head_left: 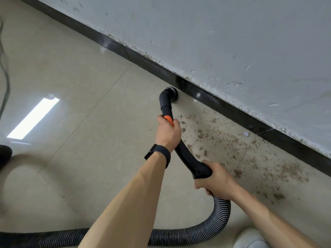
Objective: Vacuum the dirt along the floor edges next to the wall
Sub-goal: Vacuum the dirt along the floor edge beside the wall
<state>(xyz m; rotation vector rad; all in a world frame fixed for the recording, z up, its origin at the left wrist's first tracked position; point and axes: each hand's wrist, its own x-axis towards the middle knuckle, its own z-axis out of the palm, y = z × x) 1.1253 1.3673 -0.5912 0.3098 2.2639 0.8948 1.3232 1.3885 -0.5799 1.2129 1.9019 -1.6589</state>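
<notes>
A black vacuum wand (pixel 186 156) with an orange band runs from my hands toward the wall. Its round brush head (pixel 170 93) sits on the beige tile floor, touching the black baseboard (pixel 211 97). My left hand (pixel 167 132) grips the wand at the orange band. My right hand (pixel 217 181) grips the wand's thick lower end where the ribbed hose (pixel 202 228) joins. Brown dirt (pixel 223 140) lies scattered on the floor along the baseboard, to the right of the brush head.
The grey wall (pixel 232 42) is chipped above the baseboard. The hose loops behind my arms and off to the lower left. A light slipper (pixel 250 238) shows at the bottom right. A dark object (pixel 5 154) sits at the left edge, with a thin cord (pixel 5 68) above it.
</notes>
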